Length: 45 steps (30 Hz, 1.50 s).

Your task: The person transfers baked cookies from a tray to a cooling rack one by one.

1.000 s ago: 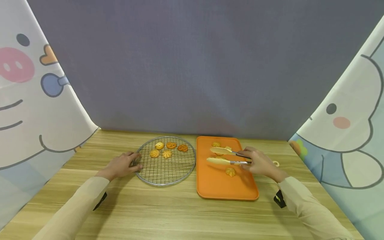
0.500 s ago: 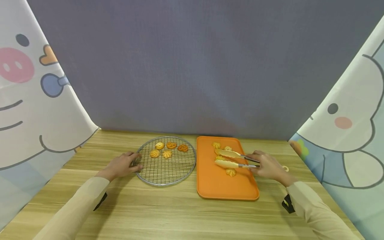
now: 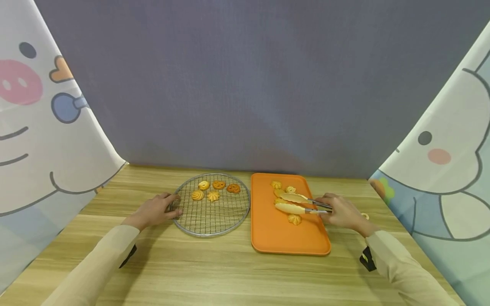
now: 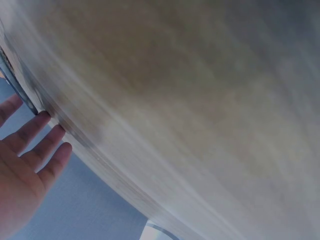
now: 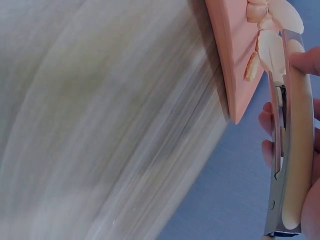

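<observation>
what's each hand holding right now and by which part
The right hand holds the tongs by their handles. The left hand is at the edge of the wire rack; whether it grips it cannot be told.

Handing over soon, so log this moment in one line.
right hand: holds tongs, spread, above orange tray | left hand: at wire rack edge | wire rack: five snacks
</observation>
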Each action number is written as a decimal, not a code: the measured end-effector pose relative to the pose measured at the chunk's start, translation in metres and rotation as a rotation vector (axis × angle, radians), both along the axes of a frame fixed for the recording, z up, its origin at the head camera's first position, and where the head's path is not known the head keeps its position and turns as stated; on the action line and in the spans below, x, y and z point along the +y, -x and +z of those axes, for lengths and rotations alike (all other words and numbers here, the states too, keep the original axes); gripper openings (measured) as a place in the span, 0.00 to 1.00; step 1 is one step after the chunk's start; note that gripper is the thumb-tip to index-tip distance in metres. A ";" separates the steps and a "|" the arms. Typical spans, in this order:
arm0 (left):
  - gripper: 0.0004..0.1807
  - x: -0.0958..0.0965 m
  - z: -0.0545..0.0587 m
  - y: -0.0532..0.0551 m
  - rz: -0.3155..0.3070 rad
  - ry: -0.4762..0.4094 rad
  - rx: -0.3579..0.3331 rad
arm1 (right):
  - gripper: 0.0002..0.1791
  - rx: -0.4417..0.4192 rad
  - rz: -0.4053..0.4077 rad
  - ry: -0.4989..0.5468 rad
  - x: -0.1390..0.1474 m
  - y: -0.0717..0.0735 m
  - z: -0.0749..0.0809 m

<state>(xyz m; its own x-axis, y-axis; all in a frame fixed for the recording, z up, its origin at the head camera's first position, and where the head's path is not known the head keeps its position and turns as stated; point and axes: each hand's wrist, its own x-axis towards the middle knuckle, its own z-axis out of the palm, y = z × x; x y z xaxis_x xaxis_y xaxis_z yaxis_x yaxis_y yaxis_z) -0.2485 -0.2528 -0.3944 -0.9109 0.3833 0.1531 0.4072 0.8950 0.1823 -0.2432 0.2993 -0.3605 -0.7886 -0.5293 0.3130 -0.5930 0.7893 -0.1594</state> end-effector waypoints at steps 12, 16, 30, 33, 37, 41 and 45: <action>0.30 0.000 -0.001 0.001 0.004 0.010 -0.004 | 0.19 -0.018 0.010 0.000 0.000 0.000 0.002; 0.30 0.000 -0.001 0.001 0.001 0.008 0.002 | 0.19 -0.030 -0.001 -0.002 0.000 0.000 0.002; 0.30 -0.001 -0.001 0.002 -0.009 0.002 0.026 | 0.21 -0.056 -0.036 -0.032 -0.003 0.005 0.006; 0.31 -0.001 -0.001 0.002 -0.005 0.007 0.026 | 0.21 -0.044 -0.039 -0.042 -0.003 0.005 0.005; 0.31 -0.001 -0.001 0.002 -0.003 0.010 0.023 | 0.21 -0.027 -0.031 -0.045 -0.003 0.005 0.005; 0.31 0.000 -0.001 0.002 -0.002 0.007 0.021 | 0.20 -0.022 -0.020 -0.040 -0.003 0.003 0.006; 0.31 -0.001 0.000 0.001 -0.003 0.000 0.019 | 0.20 0.000 -0.009 -0.035 -0.004 0.004 0.008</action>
